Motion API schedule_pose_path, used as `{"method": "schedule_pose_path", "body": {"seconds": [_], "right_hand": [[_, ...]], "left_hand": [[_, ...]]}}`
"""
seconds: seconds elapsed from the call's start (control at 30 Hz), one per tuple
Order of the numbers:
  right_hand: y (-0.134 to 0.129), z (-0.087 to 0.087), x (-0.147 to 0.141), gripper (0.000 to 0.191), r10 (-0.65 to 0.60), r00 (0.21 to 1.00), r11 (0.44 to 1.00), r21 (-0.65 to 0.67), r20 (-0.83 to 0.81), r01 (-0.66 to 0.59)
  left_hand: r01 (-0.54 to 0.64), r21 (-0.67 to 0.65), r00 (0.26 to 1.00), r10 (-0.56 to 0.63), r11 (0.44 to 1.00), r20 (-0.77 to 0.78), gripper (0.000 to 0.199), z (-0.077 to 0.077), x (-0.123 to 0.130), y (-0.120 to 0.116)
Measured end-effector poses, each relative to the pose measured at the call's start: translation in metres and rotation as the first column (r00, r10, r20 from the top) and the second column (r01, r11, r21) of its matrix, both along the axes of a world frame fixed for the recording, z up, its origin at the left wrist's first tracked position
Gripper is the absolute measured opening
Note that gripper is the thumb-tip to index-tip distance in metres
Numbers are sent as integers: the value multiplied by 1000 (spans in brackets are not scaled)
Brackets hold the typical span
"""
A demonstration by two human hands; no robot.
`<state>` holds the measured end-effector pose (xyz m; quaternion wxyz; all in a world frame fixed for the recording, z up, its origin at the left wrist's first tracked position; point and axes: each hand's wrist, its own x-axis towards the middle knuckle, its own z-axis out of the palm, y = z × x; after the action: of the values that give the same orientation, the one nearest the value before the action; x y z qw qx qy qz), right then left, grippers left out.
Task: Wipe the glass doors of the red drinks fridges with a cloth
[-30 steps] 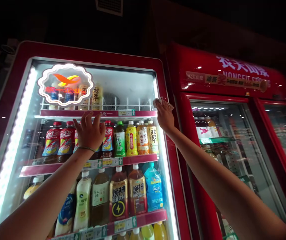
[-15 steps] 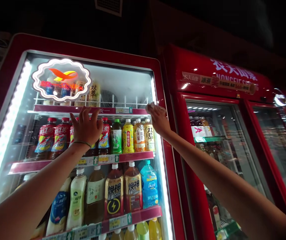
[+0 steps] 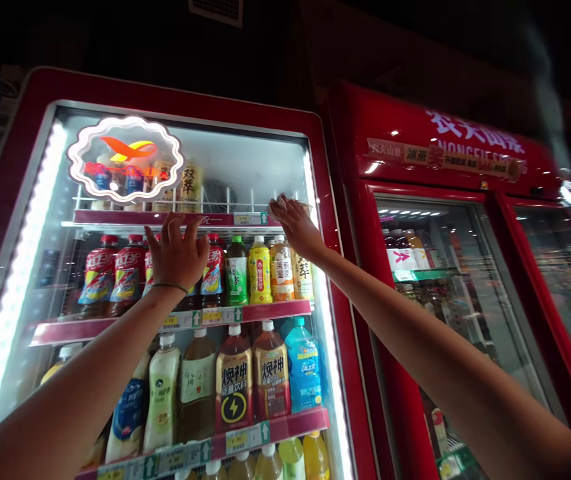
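A glass door (image 3: 260, 157) of a red-framed drinks fridge stands in front of me. My left hand (image 3: 179, 253) has its fingers spread against the glass, over the row of red-capped bottles; a thin band circles its wrist. Near the right end of the top shelf, my right hand (image 3: 296, 228) presses a pale, crumpled cloth (image 3: 305, 207) to the glass. Part of the cloth is covered by the fingers. Behind the door are a green tea bottle (image 3: 236, 272), a yellow bottle (image 3: 260, 272) and other drinks.
A glowing oval sign (image 3: 126, 160) sits on the upper left of the door. To the right stands a second red fridge (image 3: 365, 160) with its own glass doors. Lower shelves hold a blue bottle (image 3: 304, 367) and dark energy drinks (image 3: 235, 380).
My right hand has slid left across the glass with the cloth, off the door's right edge area. My left hand stays spread in the same spot on the door.
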<state>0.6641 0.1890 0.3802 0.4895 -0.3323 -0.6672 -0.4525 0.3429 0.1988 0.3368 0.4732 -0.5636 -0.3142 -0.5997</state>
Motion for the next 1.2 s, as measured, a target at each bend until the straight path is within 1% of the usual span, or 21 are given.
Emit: {"method": "schedule_pose_path", "body": {"seconds": [0.03, 0.1, 0.17, 0.2, 0.23, 0.3, 0.33, 0.37, 0.43, 0.53, 0.57, 0.6, 0.67, 0.73, 0.77, 0.83, 0.9, 0.97, 1.07, 1.13, 1.2], "right_hand": [[0, 8, -5, 57, 4, 1000, 1000, 4, 9, -4], [0, 21, -13, 56, 0, 995, 999, 41, -103, 4], [-1, 23, -22, 57, 4, 973, 997, 77, -233, 14], [0, 21, -28, 57, 12, 970, 996, 87, -242, 9], [0, 16, -36, 57, 23, 978, 996, 90, -205, -4], [2, 7, -54, 56, 48, 997, 995, 88, -59, -42], [4, 5, -63, 55, 58, 998, 995, 86, 8, -59], [5, 6, -69, 55, 68, 997, 994, 88, 40, -71], [8, 18, -79, 55, 87, 996, 991, 100, -6, -86], [11, 46, -91, 55, 101, 978, 991, 101, -184, -84], [11, 52, -96, 54, 97, 974, 992, 94, -204, -79], [10, 56, -100, 54, 89, 979, 993, 87, -183, -74], [9, 54, -108, 54, 76, 996, 993, 90, -45, -72], [9, 49, -112, 56, 69, 992, 990, 113, 103, -81], [10, 48, -112, 58, 70, 989, 988, 126, 131, -86], [12, 52, -116, 62, 86, 993, 982, 160, 86, -99], [15, 59, -126, 65, 110, 994, 976, 191, -4, -107], [16, 63, -141, 65, 110, 994, 975, 193, -8, -106], [15, 54, -158, 61, 66, 989, 983, 164, 129, -87], [14, 48, -159, 59, 47, 987, 983, 169, 155, -73], [15, 49, -156, 57, 48, 993, 981, 184, 106, -67]], "left_hand": [[-5, -1, 1000, 5, 1000, -1, 49, 0, 0, 0], [-13, 4, 1000, 13, 1000, 7, 48, 0, -1, 0], [-14, 10, 1000, 13, 1000, 21, 47, 1, -2, 1], [-10, 12, 1000, 10, 1000, 23, 47, 1, -2, 1], [-4, 14, 1000, 4, 1000, 23, 46, 1, -3, 1], [14, 16, 1000, -15, 1000, 18, 45, 1, -4, 1], [26, 16, 999, -26, 1000, 21, 45, 1, -5, 1], [36, 15, 999, -37, 999, 29, 45, 1, -5, 1], [46, 13, 997, -46, 999, 56, 45, 2, -5, 1], [24, -1, 997, -24, 1000, 73, 43, 3, -4, 0], [15, -4, 997, -15, 1000, 78, 42, 4, -5, 0], [7, -6, 997, -6, 1000, 81, 41, 5, -7, -1], [-16, -9, 998, 17, 1000, 54, 40, 7, -16, -4], [-49, -10, 998, 49, 999, -47, 40, 11, -32, -8], [-66, -5, 991, 65, 998, -120, 41, 13, -41, -9], [-91, 14, 962, 91, 996, -259, 41, 18, -58, -12], [-100, 52, 938, 111, 994, -329, 40, 21, -69, -12], [-98, 94, 933, 125, 991, -339, 38, 22, -75, -11], [-76, 139, 944, 116, 987, -309, 32, 20, -79, -6], [-44, 171, 957, 90, 984, -275, 27, 17, -80, -2], [-13, 197, 965, 64, 980, -256, 25, 16, -83, 1]]}}
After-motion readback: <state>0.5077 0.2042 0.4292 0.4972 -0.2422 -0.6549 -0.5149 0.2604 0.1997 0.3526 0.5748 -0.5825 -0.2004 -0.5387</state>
